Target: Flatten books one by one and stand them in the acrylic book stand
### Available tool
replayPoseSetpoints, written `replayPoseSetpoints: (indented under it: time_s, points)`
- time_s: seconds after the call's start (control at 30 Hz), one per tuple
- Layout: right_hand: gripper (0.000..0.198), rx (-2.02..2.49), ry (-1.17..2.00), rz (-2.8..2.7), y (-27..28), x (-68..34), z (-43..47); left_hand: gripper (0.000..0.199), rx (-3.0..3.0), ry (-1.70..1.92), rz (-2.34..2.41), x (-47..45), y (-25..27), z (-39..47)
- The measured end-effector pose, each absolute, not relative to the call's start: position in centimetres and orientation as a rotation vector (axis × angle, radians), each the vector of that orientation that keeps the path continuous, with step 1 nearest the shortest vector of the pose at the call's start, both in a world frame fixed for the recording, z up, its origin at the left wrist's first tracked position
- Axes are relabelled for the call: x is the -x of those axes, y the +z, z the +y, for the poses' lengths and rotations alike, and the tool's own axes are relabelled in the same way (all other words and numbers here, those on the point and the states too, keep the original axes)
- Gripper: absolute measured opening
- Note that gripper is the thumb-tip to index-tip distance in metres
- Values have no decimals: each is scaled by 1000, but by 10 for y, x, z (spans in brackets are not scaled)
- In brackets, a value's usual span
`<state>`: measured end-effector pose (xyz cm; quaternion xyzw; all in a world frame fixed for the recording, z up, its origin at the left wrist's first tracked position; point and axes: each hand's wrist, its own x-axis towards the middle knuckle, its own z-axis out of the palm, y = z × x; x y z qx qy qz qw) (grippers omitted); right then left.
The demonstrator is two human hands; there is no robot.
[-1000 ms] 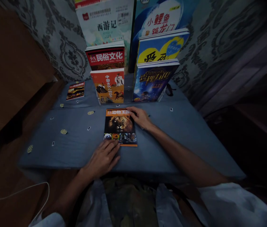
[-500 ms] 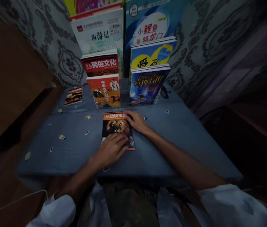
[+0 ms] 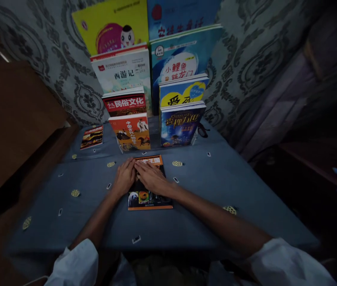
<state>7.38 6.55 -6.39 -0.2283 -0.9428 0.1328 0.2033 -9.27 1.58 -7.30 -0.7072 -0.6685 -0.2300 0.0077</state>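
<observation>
A book with an orange and black cover (image 3: pixel 149 200) lies flat on the blue tablecloth, its small animal pictures showing below my hands. My left hand (image 3: pixel 124 174) rests at the book's upper left edge, fingers stretched out. My right hand (image 3: pixel 150 176) lies flat across the cover, its fingertips meeting those of my left hand near the top left corner. Together the hands hide much of the cover's upper part. Just beyond the book, an orange book (image 3: pixel 132 133) and a dark blue book (image 3: pixel 179 125) stand upright.
Behind these, more books rise in two tiered columns, among them a white book (image 3: pixel 123 73) and a teal book (image 3: pixel 183 59). A small book (image 3: pixel 92 137) lies at the table's far left. Something dark (image 3: pixel 202 130) sits beside the right column. Patterned curtain (image 3: pixel 246 59) hangs behind.
My left hand has moved up from the cover's lower part to its upper left edge. My right hand has slid left from the top right corner. The view has tilted up, showing more books.
</observation>
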Motion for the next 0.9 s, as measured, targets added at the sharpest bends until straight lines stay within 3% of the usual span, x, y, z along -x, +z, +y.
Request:
replayPoseSetpoints:
  time_s: [0.5, 0.63, 0.8, 0.9]
  points:
    - [52, 1051, 274, -2416, -85, -130, 88, 37, 2113, -749, -2102, 92, -77, 15]
    - [51, 1071, 245, -2392, -89, -129, 88, 35, 2088, -1192, -2172, 96, -81, 24]
    - [50, 1077, 265, -2394, -88, -125, 88, 43, 1776, -2196, -2440, 92, -82, 35]
    - [50, 1064, 303, -2411, -84, -125, 86, 45, 1483, -2545, -2551, 82, -80, 37]
